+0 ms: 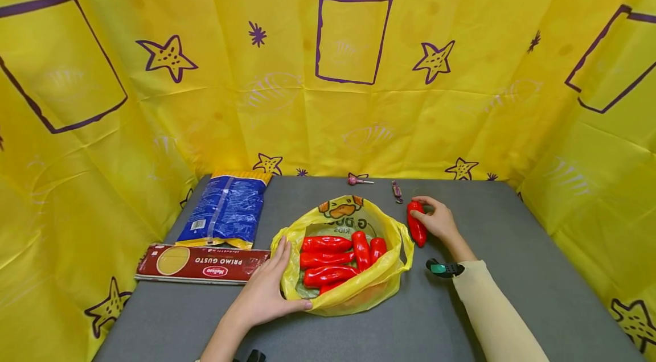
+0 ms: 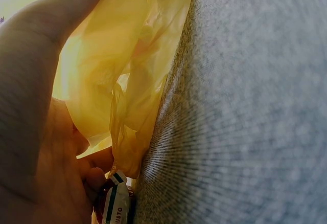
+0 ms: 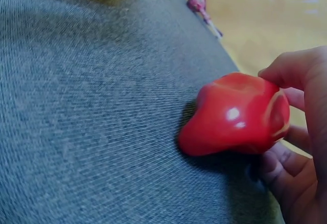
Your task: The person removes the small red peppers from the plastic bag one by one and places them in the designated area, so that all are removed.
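Note:
A yellow plastic bag (image 1: 359, 296) stands wide-mouthed in the middle of the table, with several glossy red peppers (image 1: 328, 260) lying inside. My left hand (image 1: 266, 285) holds the bag's left side, its fingers along the left rim and the thumb at the front. In the left wrist view, bent fingers (image 2: 97, 175) lie against the thin yellow plastic. Right of the bag, my right hand (image 1: 435, 218) grips one more red pepper (image 1: 416, 225) between thumb and fingers. That pepper (image 3: 237, 114) is low over the grey tabletop in the right wrist view.
A red spaghetti pack (image 1: 205, 264) lies left of the bag, with a blue-and-yellow packet (image 1: 225, 209) behind it. A lollipop (image 1: 357, 180) and a wrapped candy (image 1: 397, 192) lie near the back edge. Yellow patterned cloth (image 1: 353, 123) encloses the grey table (image 1: 492, 219).

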### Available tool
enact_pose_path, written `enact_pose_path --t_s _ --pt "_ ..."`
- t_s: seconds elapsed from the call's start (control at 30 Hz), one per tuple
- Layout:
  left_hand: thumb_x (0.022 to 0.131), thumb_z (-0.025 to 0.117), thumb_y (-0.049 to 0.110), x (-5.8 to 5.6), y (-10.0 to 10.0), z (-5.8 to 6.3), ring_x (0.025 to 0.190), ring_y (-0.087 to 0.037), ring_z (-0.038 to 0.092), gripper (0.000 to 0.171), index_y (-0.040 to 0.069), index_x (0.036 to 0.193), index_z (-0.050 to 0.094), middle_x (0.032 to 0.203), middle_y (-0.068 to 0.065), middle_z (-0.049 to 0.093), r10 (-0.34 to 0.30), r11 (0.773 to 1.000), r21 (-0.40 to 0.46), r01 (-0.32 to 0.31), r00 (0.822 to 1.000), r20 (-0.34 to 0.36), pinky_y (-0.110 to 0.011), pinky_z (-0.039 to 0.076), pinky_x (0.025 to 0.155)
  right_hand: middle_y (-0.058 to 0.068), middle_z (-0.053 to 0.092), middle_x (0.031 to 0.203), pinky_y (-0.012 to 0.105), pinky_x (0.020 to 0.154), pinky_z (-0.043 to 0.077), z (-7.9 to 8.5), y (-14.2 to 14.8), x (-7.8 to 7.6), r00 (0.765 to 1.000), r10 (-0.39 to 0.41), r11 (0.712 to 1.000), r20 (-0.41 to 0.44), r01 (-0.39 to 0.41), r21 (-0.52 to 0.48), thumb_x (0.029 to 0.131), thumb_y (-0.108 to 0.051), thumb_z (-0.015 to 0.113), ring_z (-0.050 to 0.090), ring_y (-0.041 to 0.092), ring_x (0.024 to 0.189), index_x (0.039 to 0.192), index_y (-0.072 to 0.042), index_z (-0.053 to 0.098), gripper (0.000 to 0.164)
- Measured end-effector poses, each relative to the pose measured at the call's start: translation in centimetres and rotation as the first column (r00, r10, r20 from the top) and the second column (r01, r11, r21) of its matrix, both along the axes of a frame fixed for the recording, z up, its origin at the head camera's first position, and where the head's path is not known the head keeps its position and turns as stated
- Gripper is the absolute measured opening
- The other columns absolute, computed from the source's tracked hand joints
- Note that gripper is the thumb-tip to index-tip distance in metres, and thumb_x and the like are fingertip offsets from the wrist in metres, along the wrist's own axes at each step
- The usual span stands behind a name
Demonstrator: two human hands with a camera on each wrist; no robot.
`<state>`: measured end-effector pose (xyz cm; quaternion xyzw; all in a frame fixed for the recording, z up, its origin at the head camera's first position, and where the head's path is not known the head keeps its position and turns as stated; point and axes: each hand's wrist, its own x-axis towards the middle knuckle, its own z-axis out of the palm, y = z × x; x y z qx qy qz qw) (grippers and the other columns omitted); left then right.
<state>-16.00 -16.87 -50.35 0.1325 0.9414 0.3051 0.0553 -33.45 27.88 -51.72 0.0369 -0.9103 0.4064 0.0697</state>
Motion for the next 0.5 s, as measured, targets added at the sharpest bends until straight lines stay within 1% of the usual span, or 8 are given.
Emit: enact_pose_path --t_s 0.13,0.2,0.27,0.4,0.5 --pt "0.07 0.081 0.081 -0.03 0.05 0.02 0.159 -0.045 0.026 0.14 0.01 0.171 0.014 0.179 -0.006 0.005 0.002 1.0 -0.001 -0.002 1.0 0.004 -0.073 0.021 0.123 0.026 0.069 0.129 0.026 0.064 0.052 0.05 -0.04 -0.23 1.0 0.002 1.0 -0.004 -0.002 0.011 0.097 -0.022 0.074 0.064 0.025 0.081 0.134 -0.004 0.07 0.041" --pt "0.07 0.08 0.082 -0.09 0.06 0.01 0.16 -0.044 0.025 0.14 0.011 0.171 0.014 0.179 -0.006 0.004 0.003 1.0 -0.004 -0.003 1.0 0.003 -0.072 0.02 0.124 0.026 0.069 0.129 0.026 0.064 0.052 0.04 0.03 -0.36 1.0 0.006 1.0 -0.003 -0.006 0.011 0.097 -0.022 0.074 0.063 0.025 0.08 0.134 -0.004 0.07 0.041" --pt "0.07 0.08 0.082 -0.11 0.06 0.0 0.16 -0.043 0.025 0.14 0.011 0.171 0.014 0.179 -0.005 0.004 0.004 1.0 -0.009 -0.004 1.0 -0.001 -0.072 0.02 0.125 0.026 0.069 0.129 0.027 0.065 0.052 0.0 0.09 -0.47 1.0 0.008 1.0 -0.006 -0.007 0.012 0.098 -0.022 0.074 0.064 0.027 0.083 0.134 -0.004 0.07 0.041" --pt "0.07 0.08 0.082 -0.1 0.01 -0.05 0.16 -0.043 0.025 0.14 0.011 0.171 0.014 0.179 -0.006 0.003 0.004 1.0 -0.014 -0.004 1.0 -0.005 -0.071 0.02 0.125 0.026 0.069 0.131 0.03 0.072 0.054 -0.12 0.11 -0.48 1.0 0.016 1.0 -0.016 -0.016 0.021 0.098 -0.024 0.074 0.066 0.034 0.096 0.135 -0.005 0.07 0.042" --pt "0.07 0.08 0.082 -0.01 -0.05 -0.06 0.16 -0.043 0.024 0.14 0.01 0.171 0.014 0.179 -0.006 0.003 0.005 1.0 -0.013 -0.005 1.0 -0.004 -0.071 0.02 0.125 0.025 0.068 0.133 0.031 0.076 0.054 -0.2 -0.03 -0.31 0.999 0.024 0.999 -0.023 -0.024 0.024 0.098 -0.026 0.074 0.065 0.036 0.102 0.137 -0.005 0.07 0.044"
